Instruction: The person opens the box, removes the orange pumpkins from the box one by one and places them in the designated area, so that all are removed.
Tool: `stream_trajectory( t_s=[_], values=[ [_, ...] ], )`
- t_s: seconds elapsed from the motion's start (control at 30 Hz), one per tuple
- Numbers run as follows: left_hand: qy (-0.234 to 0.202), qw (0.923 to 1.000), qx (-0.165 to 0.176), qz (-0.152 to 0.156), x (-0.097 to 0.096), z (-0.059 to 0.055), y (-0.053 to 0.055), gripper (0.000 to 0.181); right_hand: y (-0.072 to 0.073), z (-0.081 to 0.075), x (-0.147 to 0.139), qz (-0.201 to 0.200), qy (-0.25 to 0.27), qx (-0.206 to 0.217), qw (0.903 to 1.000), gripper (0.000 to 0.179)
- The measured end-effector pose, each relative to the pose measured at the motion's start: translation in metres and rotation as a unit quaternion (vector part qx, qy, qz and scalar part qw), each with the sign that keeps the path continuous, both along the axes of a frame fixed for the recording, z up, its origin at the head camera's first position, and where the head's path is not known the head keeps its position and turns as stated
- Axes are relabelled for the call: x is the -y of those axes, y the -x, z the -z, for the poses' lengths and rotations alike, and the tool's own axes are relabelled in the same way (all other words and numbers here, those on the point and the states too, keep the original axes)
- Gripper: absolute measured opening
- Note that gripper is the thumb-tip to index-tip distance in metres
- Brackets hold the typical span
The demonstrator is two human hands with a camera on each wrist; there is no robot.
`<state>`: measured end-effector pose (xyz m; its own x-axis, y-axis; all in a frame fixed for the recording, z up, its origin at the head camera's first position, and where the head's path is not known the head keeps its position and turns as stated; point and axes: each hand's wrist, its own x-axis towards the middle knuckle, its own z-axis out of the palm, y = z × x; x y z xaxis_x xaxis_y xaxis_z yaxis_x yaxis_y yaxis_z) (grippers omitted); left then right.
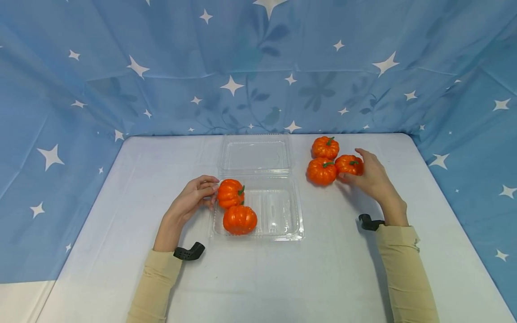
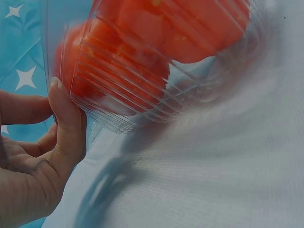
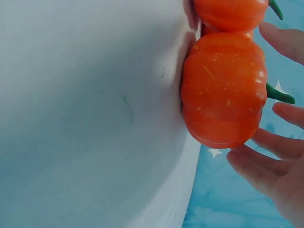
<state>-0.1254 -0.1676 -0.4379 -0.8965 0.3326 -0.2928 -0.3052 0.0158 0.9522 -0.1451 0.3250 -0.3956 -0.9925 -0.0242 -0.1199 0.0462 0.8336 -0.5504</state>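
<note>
A clear plastic clamshell container [image 1: 278,234] lies with its lid [image 1: 256,154] folded back on the white table. Inside its left part sit two orange toy pumpkins, one at the back [image 1: 230,194] and one in front [image 1: 240,220]. At the left edge my left hand [image 1: 193,197] pinches the container's rim between thumb and finger, seen close in the left wrist view. To the right, my right hand [image 1: 373,177] spreads its fingers around a third pumpkin [image 1: 348,164]. In the right wrist view, the fingers [image 3: 254,168] are loosely bent beside that pumpkin [image 3: 223,90], its green stem toward the palm.
Two more pumpkins stand close against the third, one behind [image 1: 325,147] and one to its left [image 1: 321,172]. A blue curtain [image 1: 226,67] with white stars hangs along the back and sides of the table [image 1: 282,282]. Black cameras [image 1: 190,252] sit on both wrists.
</note>
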Motion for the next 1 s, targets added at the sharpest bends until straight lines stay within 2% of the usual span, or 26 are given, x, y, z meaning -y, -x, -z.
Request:
stream_trajectory(
  t_s=[0.33, 0.67, 1.0],
  values=[
    [-0.002, 1.0, 0.001, 0.0, -0.001, -0.002, 0.0, 0.034, -0.006, -0.006, 0.006, -0.002, -0.001, -0.064, 0.9979, 0.078],
    [-0.003, 1.0, 0.0, 0.003, -0.001, -0.001, 0.0, 0.034, -0.013, -0.016, 0.015, -0.011, 0.016, -0.094, 0.9953, 0.072],
    [-0.003, 1.0, -0.006, 0.006, 0.0, 0.001, 0.0, 0.036, -0.018, -0.019, 0.029, -0.038, 0.058, -0.154, 0.9856, 0.063]
  ],
)
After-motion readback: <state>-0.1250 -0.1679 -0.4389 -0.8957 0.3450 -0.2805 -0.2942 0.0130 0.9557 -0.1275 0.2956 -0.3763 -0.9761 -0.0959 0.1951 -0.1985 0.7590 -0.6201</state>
